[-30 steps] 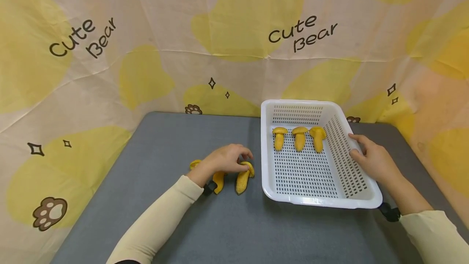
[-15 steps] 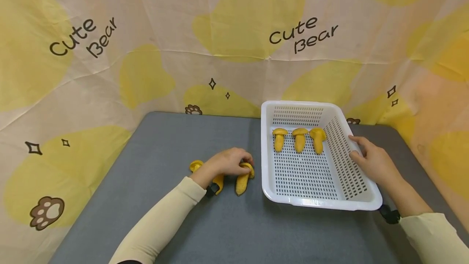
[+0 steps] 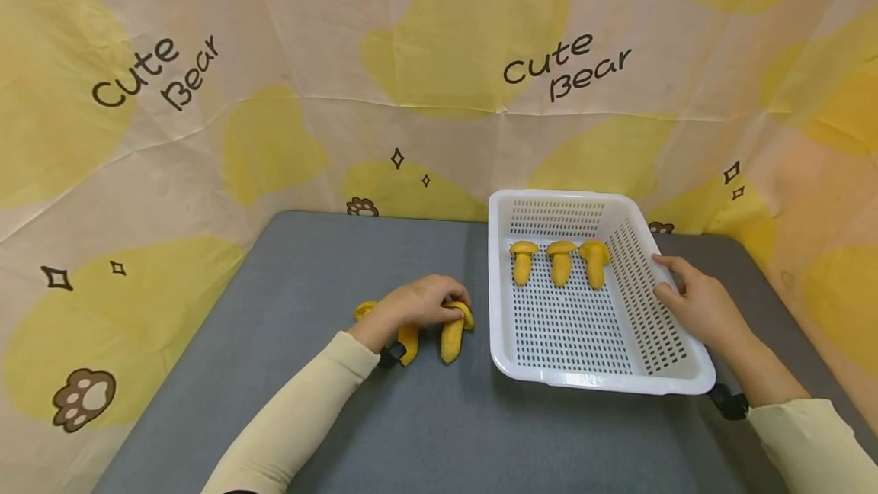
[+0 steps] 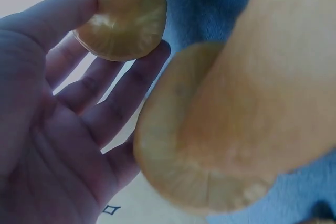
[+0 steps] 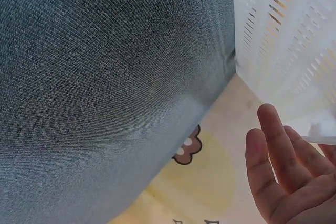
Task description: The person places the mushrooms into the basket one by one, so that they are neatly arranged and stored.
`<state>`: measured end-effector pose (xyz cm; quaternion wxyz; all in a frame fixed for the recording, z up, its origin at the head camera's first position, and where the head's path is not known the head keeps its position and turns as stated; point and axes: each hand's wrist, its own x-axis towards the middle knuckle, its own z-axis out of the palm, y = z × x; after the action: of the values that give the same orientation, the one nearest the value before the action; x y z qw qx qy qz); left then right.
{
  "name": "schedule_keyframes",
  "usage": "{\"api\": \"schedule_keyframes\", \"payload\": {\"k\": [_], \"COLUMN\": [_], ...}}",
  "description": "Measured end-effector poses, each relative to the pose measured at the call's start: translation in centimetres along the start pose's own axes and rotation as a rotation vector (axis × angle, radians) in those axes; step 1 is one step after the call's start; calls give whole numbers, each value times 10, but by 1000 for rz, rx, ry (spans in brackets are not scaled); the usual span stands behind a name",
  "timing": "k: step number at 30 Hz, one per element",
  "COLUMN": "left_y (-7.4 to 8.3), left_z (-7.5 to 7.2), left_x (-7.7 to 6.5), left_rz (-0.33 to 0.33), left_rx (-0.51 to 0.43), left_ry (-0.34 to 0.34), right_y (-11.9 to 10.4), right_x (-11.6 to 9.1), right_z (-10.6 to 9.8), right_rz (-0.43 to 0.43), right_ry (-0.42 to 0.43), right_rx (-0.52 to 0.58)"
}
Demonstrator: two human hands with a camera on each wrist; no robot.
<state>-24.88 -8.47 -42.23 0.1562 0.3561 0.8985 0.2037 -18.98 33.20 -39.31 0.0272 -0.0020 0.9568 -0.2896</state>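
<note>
My left hand (image 3: 428, 302) pinches the cap of a yellow toy mushroom (image 3: 451, 340) on the grey table; in the left wrist view the thumb lies against that cap (image 4: 131, 30) with fingers behind it. A second mushroom (image 3: 408, 341) lies just left, partly under the wrist, and looms large in the left wrist view. Farther left a third mushroom (image 3: 364, 309) is mostly hidden by the arm. My right hand (image 3: 703, 299) holds the right rim of a white perforated basket (image 3: 504, 326), some fingers outside the wall. Three mushrooms (image 3: 561, 264) stand in a row inside it.
The grey table (image 3: 439, 418) runs in front of both arms. Behind it hangs a yellow-patterned cloth (image 3: 439, 59) with printed lettering. Black wrist straps (image 3: 728, 401) sit at both wrists.
My left hand and the mushroom it pinches have shifted very slightly left. The right hand and basket keep their place.
</note>
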Motion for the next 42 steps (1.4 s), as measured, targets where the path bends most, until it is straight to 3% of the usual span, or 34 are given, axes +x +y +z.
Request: {"api": "schedule_keyframes", "payload": {"k": [13, 22, 32, 42], "left_y": [-3, 4, 10, 28], "left_z": [-21, -35, -53, -63], "left_x": [-10, -15, -17, -3], "left_rz": [-29, -38, 15, 74], "left_rx": [-5, -42, -96, -148], "left_ry": [105, 163, 318, 459], "right_y": [1, 0, -1, 1], "right_x": [1, 0, 1, 1], "right_z": [-1, -1, -1, -1], "right_rz": [0, -18, -19, -20], "right_ry": [-11, 2, 5, 4], "right_rx": [0, -18, -34, -39]}}
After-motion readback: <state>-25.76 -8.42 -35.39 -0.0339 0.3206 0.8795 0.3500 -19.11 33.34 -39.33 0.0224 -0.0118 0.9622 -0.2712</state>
